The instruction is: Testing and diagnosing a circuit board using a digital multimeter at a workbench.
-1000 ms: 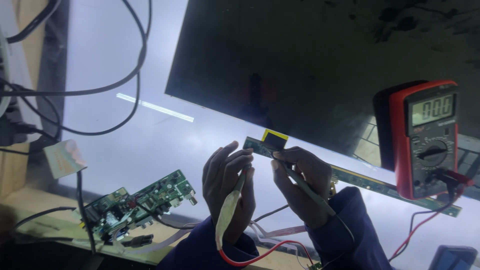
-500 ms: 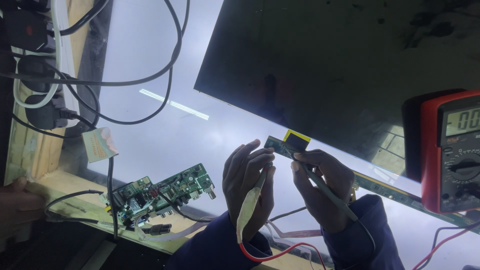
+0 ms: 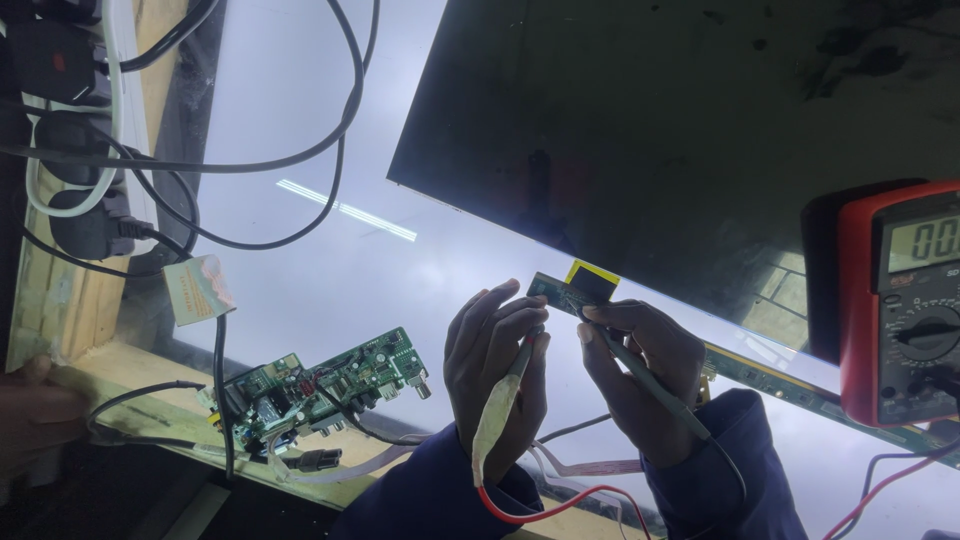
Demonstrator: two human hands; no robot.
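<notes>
Small tan paper tag (image 3: 198, 289) with a reddish print is hanging on a black cable (image 3: 219, 380) at left, roughly square, tilted. Yellow rectangular tab (image 3: 592, 276) is sitting at the near end of a thin green strip board (image 3: 760, 370), right at the dark panel (image 3: 680, 140) edge.

Left hand (image 3: 497, 375) is curling its fingers closed round a pale-wrapped probe (image 3: 503, 400), red wire (image 3: 560, 500) trailing from its lower end; the probe's long axis is running bottom-left to top-right, tip pointing up toward the strip board. Right hand (image 3: 635, 375) is pinching a grey probe (image 3: 640, 375) shut in its fingers, tip pointing up-left onto the strip's end just below the yellow tab, black lead trailing down over the blue sleeve.

Strip board is running long from the hands down-right under the red multimeter (image 3: 900, 310). Green circuit board (image 3: 320, 385) is lying near, left of the left hand. Another person's hand (image 3: 35, 420) is showing at the far left edge.
</notes>
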